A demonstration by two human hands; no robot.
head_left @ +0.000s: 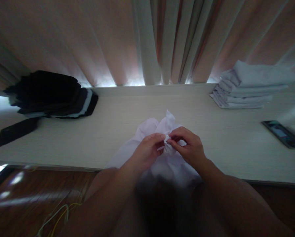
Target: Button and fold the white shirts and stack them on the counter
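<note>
A crumpled white garment lies at the front edge of the pale wooden table and hangs over it toward me. My left hand and my right hand meet over its middle. Both hands pinch a small bunched fold of the white cloth between thumb and fingertips, fingers closed. My forearms reach in from the bottom of the view and hide the garment's lower part.
A stack of dark folded clothes sits at the table's left back, with a flat black item in front of it. White folded clothes are stacked at the right back. A phone lies at the right. Curtains hang behind.
</note>
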